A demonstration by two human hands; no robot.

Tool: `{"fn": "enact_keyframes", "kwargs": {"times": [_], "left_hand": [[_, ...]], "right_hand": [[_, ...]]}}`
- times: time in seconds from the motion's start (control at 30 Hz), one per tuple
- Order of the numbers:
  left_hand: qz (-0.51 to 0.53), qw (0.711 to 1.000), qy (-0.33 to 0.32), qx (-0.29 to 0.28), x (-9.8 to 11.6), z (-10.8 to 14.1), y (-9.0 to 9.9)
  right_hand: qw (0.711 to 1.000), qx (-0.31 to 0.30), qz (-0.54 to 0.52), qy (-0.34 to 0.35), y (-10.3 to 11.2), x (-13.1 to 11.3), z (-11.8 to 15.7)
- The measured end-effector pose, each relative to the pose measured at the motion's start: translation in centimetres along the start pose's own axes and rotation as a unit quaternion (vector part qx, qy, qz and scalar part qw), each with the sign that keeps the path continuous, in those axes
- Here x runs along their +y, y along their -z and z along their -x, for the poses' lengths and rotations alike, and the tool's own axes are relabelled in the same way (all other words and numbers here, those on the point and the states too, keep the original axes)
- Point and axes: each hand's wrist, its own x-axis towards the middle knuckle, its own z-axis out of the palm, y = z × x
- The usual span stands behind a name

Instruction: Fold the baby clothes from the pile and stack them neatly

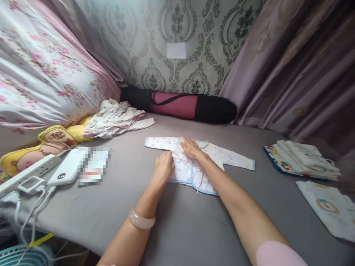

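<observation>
A white baby jacket [231, 157] with a pale print and light blue trim lies spread on the grey sheet, both sleeves stretched out sideways. My left hand [165, 165] has its fingers curled in at the jacket's left side edge, below that sleeve, and closes on the cloth there; the fingertips are partly hidden. Flat on the upper chest, just left of the collar, rests my right hand [191, 147] with its fingers stretched out. My right forearm covers part of the jacket's right front. The lower hem curves round with its blue edging showing.
Folded baby clothes [305, 159] and a folded white cloth [328, 208] lie at right. Crumpled clothing [113, 118], a yellow cushion [52, 142], a white power bank [68, 168] and a corded power strip [41, 168] are at left. A long black-and-red bag [177, 105] lies along the wall.
</observation>
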Motion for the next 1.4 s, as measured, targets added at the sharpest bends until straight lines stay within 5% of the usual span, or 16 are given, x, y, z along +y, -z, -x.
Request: {"fn": "enact_keyframes", "kwargs": {"times": [0.17, 0.33, 0.47, 0.67, 0.9, 1.1, 1.27, 1.4], "left_hand": [[0.026, 0.999, 0.033, 0.026, -1.8, -0.6, 0.3], [0.035, 0.999, 0.026, 0.006, -2.1, -0.6, 0.3], [0.011, 1.0, -0.01, -0.023, -2.0, -0.3, -0.2], [0.019, 1.0, -0.019, -0.015, -2.4, -0.8, -0.9], [-0.016, 0.999, -0.038, 0.024, -1.1, -0.6, -0.9], [0.031, 0.996, -0.069, 0.044, 0.3, -0.2, -0.8], [0.039, 0.986, -0.156, 0.051, -0.4, -0.5, -1.4], [-0.032, 0.979, -0.202, -0.002, -1.0, -0.4, -1.6]], "right_hand": [[0.999, 0.043, 0.011, -0.022, 1.3, 0.9, 4.4], [0.993, 0.074, 0.038, -0.085, 0.4, 2.9, 9.0], [0.997, 0.021, -0.006, -0.067, 0.0, 4.3, 10.6], [0.981, 0.1, -0.138, -0.093, 3.9, 7.3, 13.2], [0.957, 0.073, -0.244, -0.141, 6.3, 10.4, 18.2], [0.914, 0.168, -0.269, -0.252, 7.5, 13.0, 17.5], [0.946, 0.17, -0.179, -0.209, 6.6, 12.8, 14.8], [0.974, 0.152, -0.073, -0.151, 4.9, 10.8, 12.9]]}}
